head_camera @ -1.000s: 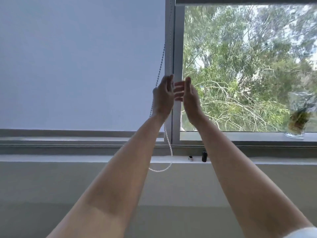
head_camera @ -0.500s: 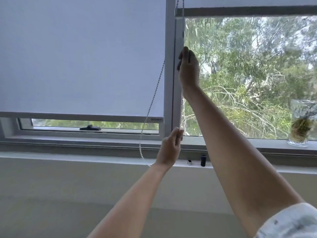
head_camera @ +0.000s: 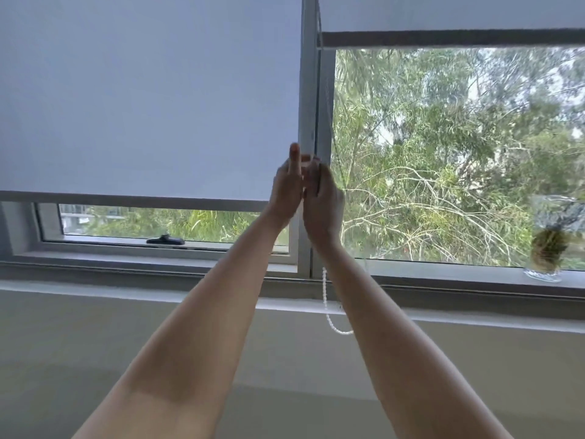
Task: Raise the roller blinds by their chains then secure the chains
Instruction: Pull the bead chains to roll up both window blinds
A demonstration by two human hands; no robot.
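The left roller blind (head_camera: 148,99) hangs low, its bottom bar a little above the sill with a strip of window showing beneath. The right roller blind (head_camera: 443,14) is raised near the top of the frame. The white bead chain (head_camera: 326,299) hangs along the centre mullion and loops below the sill, behind my right forearm. My left hand (head_camera: 286,191) and my right hand (head_camera: 323,198) meet at the mullion at mid height. My right hand's fingers are curled around the chain. My left hand is next to it with a finger pointing up; whether it holds the chain is hidden.
A glass vase with a plant (head_camera: 550,239) stands on the sill at the far right. A black window handle (head_camera: 164,240) lies on the lower left frame. The grey mullion (head_camera: 308,90) divides the two panes, with a wall below the sill.
My right hand came down from high on the chain and my left hand rose from sill height; both now meet at mid height. The left blind's bottom bar sits slightly higher.
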